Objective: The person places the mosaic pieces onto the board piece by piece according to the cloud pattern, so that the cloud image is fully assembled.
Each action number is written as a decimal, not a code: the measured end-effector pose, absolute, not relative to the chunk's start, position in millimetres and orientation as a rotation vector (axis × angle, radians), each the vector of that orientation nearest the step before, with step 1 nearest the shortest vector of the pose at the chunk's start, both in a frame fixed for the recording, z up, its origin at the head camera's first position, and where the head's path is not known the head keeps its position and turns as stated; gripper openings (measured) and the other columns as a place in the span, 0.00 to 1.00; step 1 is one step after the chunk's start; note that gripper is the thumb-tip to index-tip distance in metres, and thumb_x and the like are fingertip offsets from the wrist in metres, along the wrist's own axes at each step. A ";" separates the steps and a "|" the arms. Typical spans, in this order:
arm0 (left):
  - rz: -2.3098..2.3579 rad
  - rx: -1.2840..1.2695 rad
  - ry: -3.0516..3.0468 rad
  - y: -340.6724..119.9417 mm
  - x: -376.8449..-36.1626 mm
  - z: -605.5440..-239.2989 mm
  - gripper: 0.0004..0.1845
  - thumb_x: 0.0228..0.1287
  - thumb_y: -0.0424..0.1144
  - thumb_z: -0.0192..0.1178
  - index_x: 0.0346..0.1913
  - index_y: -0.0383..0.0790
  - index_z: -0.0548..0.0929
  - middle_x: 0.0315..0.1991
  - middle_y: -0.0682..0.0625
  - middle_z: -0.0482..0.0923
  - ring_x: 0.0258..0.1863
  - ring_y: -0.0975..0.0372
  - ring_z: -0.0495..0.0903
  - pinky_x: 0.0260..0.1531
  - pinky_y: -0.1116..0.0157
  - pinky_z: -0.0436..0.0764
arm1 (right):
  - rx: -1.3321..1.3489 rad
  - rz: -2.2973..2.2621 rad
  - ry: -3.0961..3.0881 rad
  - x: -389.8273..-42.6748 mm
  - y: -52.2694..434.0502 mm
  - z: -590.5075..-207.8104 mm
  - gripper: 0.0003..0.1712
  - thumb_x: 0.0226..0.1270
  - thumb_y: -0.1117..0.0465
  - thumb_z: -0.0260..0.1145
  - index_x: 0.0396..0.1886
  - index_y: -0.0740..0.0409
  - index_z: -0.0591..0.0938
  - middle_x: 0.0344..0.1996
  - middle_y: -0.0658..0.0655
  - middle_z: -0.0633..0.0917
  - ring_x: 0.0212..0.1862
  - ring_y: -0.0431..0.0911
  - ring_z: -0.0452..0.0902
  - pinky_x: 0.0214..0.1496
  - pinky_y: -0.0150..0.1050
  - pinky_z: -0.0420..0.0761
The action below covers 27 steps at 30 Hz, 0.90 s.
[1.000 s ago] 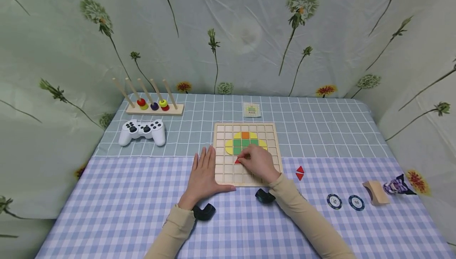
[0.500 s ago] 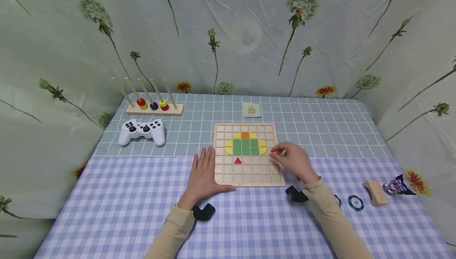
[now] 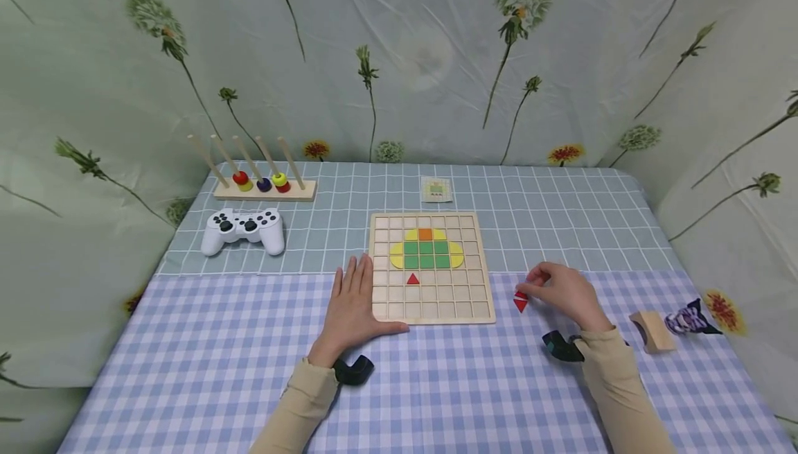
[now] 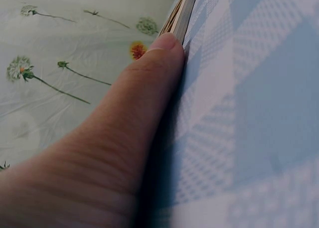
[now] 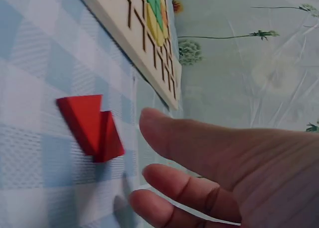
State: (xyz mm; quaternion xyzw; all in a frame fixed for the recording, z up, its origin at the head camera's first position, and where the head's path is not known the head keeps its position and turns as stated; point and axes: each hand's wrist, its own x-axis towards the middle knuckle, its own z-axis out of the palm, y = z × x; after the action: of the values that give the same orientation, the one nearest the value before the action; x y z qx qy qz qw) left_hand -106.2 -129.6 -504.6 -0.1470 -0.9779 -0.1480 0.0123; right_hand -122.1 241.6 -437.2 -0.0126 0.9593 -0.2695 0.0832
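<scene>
My left hand [image 3: 349,312] lies with straight fingers along the left edge of a wooden grid board [image 3: 449,294], its thumb against the front edge, as the left wrist view also shows. Green square tiles [image 3: 427,255], yellow rounded tiles [image 3: 396,256] and an orange square [image 3: 425,234] sit in the board's cells. Below them lies one red triangle tile [image 3: 413,278]. To the board's right, two red triangle tiles [image 5: 82,120] lie on the cloth. My right hand [image 3: 564,294] hovers beside these; the right wrist view shows thumb and fingers apart, holding nothing.
A pattern card [image 3: 436,189] lies behind the board. Far left are a white game controller [image 3: 243,230] and a peg stand [image 3: 264,192] with coloured beads. A wooden arch block [image 3: 654,333] and a small purple-black item [image 3: 690,318] lie at the right.
My right hand has left the red triangle on the board and moved right to the two loose red triangles. Its forearm now hides the poker chips. My left hand stays put.
</scene>
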 end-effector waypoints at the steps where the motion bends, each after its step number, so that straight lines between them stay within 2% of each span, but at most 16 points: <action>1: -0.462 -0.458 -3.048 -129.5 -106.1 -504.4 0.73 0.36 0.83 0.53 0.74 0.32 0.40 0.75 0.41 0.39 0.73 0.52 0.34 0.68 0.54 0.32 | -0.038 -0.797 2.850 -121.4 241.3 -437.8 0.17 0.54 0.49 0.72 0.30 0.59 0.81 0.24 0.51 0.80 0.27 0.45 0.71 0.27 0.38 0.67; 8: -0.467 -0.457 -3.035 -128.8 -105.5 -503.1 0.73 0.36 0.82 0.54 0.74 0.31 0.42 0.75 0.40 0.40 0.73 0.50 0.35 0.68 0.52 0.34 | -0.021 -0.770 2.817 -121.1 235.5 -442.2 0.14 0.54 0.52 0.72 0.27 0.57 0.80 0.21 0.48 0.77 0.25 0.44 0.69 0.27 0.38 0.67; 20: -0.459 -0.454 -3.045 -129.3 -106.3 -502.8 0.73 0.36 0.82 0.54 0.74 0.32 0.40 0.75 0.41 0.39 0.73 0.51 0.34 0.68 0.53 0.33 | -0.141 -0.972 2.819 -125.2 222.2 -450.5 0.06 0.55 0.66 0.69 0.32 0.60 0.80 0.24 0.51 0.77 0.25 0.44 0.69 0.27 0.39 0.68; 27: -0.470 -0.461 -3.028 -128.9 -105.4 -503.7 0.73 0.35 0.82 0.55 0.74 0.31 0.42 0.75 0.40 0.40 0.73 0.50 0.36 0.68 0.52 0.35 | -0.170 -1.068 2.909 -132.2 198.2 -447.7 0.09 0.54 0.62 0.73 0.32 0.57 0.81 0.26 0.49 0.81 0.21 0.43 0.68 0.20 0.38 0.67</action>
State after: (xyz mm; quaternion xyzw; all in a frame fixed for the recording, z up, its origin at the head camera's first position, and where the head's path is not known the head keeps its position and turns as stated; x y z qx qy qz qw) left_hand -105.4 -128.9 -503.7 -0.1487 -0.9769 -0.1517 0.0212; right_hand -132.2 198.2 -447.7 -0.0547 0.9371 -0.3442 0.0192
